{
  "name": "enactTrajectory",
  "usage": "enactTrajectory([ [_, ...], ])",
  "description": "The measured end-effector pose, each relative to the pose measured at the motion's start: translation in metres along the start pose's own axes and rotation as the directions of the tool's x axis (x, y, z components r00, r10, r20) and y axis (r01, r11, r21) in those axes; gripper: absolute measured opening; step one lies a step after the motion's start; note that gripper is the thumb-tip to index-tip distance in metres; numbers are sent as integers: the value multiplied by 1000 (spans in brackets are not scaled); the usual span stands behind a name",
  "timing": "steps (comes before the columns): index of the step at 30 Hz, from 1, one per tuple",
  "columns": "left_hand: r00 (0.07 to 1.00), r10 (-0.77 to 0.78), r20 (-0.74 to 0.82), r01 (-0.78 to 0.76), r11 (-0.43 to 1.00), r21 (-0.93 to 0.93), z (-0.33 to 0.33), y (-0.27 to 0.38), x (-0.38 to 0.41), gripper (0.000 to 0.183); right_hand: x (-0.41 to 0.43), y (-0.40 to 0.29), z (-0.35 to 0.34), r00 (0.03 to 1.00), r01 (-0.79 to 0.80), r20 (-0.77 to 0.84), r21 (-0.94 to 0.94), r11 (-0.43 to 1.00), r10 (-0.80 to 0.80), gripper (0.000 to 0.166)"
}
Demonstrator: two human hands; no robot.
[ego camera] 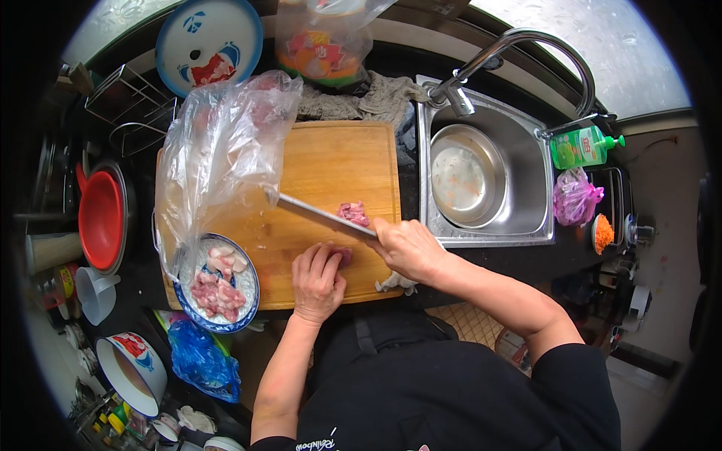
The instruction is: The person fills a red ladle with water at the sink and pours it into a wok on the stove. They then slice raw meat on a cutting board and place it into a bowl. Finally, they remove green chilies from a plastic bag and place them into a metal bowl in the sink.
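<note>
On a wooden cutting board (338, 152), my left hand (317, 282) presses its fingers onto a piece of raw meat (342, 256), which they partly hide. My right hand (410, 248) grips a kitchen knife (321, 215) by its handle. The blade is raised above the board and points up to the left. Just beyond it sits a small heap of cut meat (353, 213). To the left, a blue-rimmed plate (252, 287) holds pale fatty slices (225, 260) and pinkish meat pieces (219, 297). A clear plastic bag (220, 146) covers the board's left part and reaches the plate.
Right of the board is a steel sink (522, 186) with a metal basin (496, 169) under the faucet (524, 36). A green soap bottle (580, 147) stands beyond. Left are a red bowl (101, 220) and an enamel pot (152, 366); a blue bag (200, 361) lies near the plate.
</note>
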State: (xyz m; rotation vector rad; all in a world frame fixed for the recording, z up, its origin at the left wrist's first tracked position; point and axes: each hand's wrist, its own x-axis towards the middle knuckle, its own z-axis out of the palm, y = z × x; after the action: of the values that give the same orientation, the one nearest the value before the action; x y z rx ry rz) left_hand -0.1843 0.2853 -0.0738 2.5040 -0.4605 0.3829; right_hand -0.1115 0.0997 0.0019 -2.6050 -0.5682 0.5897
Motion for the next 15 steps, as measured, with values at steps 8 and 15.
enactTrajectory([
  [8, 991, -123, 49, 127, 987, -100, 4, -1, 20, 25, 5, 9, 1, 996, -76, 35, 3, 997, 76, 24],
  [15, 975, -222, -25, 220, 974, -57, -3, 18, 13, 36, -2, 10, 6, 999, -39, -4, -4, 999, 39, 23],
])
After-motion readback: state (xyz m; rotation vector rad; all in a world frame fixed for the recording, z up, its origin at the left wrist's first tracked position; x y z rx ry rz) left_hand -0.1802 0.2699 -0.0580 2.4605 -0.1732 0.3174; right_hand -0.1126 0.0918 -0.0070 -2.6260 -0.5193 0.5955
